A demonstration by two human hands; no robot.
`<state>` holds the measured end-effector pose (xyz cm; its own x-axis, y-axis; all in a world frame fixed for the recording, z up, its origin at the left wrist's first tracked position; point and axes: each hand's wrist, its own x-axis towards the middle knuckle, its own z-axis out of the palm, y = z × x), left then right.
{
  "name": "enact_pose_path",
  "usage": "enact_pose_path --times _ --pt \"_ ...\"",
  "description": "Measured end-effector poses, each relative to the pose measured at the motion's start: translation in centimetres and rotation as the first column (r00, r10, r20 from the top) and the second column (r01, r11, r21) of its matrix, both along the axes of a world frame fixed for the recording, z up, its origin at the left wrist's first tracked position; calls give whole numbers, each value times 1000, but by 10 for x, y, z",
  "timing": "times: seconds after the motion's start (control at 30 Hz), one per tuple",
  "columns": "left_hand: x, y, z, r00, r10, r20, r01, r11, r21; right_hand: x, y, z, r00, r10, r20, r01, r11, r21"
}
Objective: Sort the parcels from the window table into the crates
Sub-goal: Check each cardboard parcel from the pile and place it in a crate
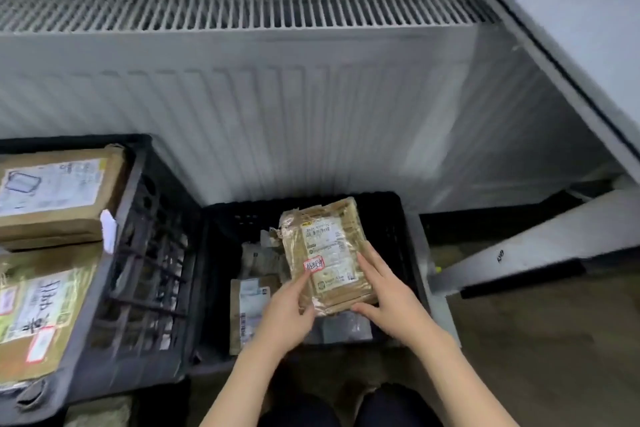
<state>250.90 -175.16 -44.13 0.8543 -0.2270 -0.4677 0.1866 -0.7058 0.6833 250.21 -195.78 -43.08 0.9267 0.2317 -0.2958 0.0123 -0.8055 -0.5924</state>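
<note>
Both your hands grip a flat brown taped parcel [323,253] over the middle black crate [398,218]: left hand [289,308] pinches its near-left corner, right hand [382,291] clasps its right edge. Other parcels [251,302] lie in that crate below. Left crate [145,270] holds two cardboard boxes [55,191]. White radiator [242,97] behind.

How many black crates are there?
2. One crate sits on the left with cardboard boxes stacked on it. The other crate is in the middle, under both hands holding a brown parcel. More could be out of view.
</note>
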Motion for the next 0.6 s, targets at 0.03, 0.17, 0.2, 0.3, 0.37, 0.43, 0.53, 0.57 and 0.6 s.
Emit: enact_pose_path --times 0.03,0.17,0.2,0.3,0.37,0.43,0.53,0.57,0.6 --pt "4 -1 -25 1000 -6 -12 6 1000 -9 3 -3 -22 1000 9 -11 -9 1000 -20" --pt "16 -9 -112 992 -65 -108 58 996 -69 12 -21 -98 994 51 -98 -59 996 -74" --pt "17 -11 -130 986 -97 -136 87 994 -72 13 -25 -113 989 62 -136 -76 992 -100" --pt "19 -21 -171 956 -226 -190 224 974 -32 15 -36 -149 964 94 -247 -147 968 -202" --pt "18 -27 -190 940 -276 -202 285 958 16 15 -38 -167 941 105 -321 -195 945 -262" --pt "20 -29 -200 926 -310 -215 331 941 73 19 -39 -178 911 132 -392 -268 911 -315" --pt "24 -32 -207 881 -401 -250 444 884 148 21 -40 -194 867 162 -471 -369 845 -387" --pt "25 -33 -208 857 -446 -259 495 853 166 22 -40 -200 853 158 -497 -394 820 -416" --pt "25 -35 -207 830 -488 -272 542 820 183 22 -41 -204 834 150 -531 -425 788 -445"
